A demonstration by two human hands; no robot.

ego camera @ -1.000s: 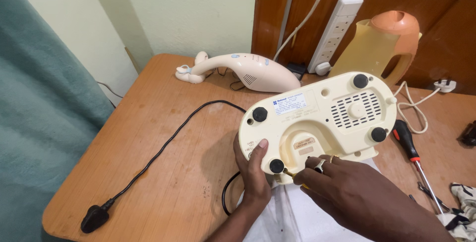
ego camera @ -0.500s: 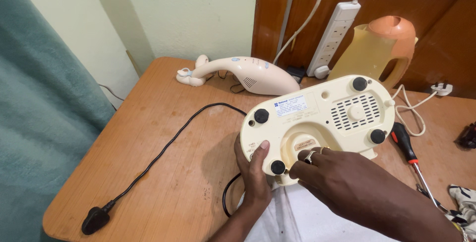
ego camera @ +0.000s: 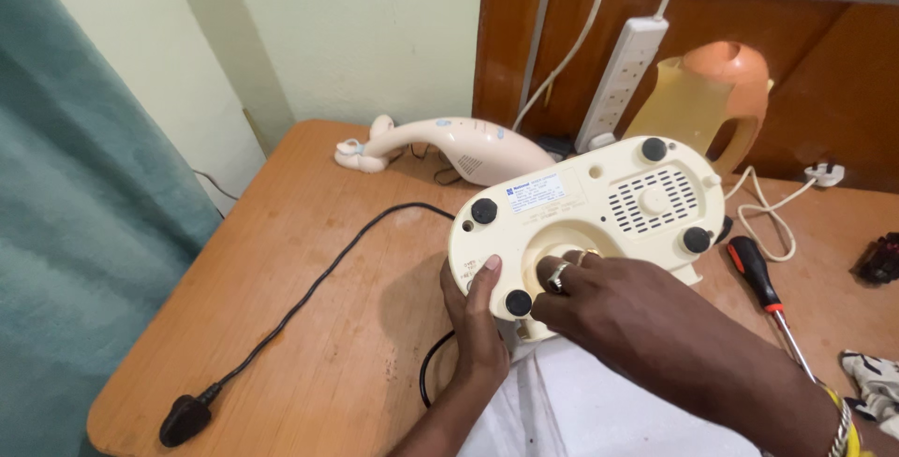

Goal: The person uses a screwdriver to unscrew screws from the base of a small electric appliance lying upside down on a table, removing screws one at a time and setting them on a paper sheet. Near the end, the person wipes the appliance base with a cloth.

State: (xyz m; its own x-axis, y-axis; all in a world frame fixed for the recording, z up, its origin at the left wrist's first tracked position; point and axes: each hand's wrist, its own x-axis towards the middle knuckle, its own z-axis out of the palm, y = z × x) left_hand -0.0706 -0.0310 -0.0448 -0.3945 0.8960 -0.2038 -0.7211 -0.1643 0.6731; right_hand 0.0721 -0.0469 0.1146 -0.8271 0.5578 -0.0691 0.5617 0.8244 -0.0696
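The wooden surface [ego camera: 309,326] is seen bearing a cream appliance base [ego camera: 599,218], tipped underside-up at its centre. The base's edge at 7 o'clock is grasped by the left hand [ego camera: 478,326], thumb pressed near a black foot [ego camera: 518,302]. The right hand [ego camera: 609,302] is laid on the round centre hub, fingertips pinched there; whether anything is held cannot be told. The base is best kept braced while the fingers work. A red-handled screwdriver [ego camera: 754,274] lies at 3 o'clock.
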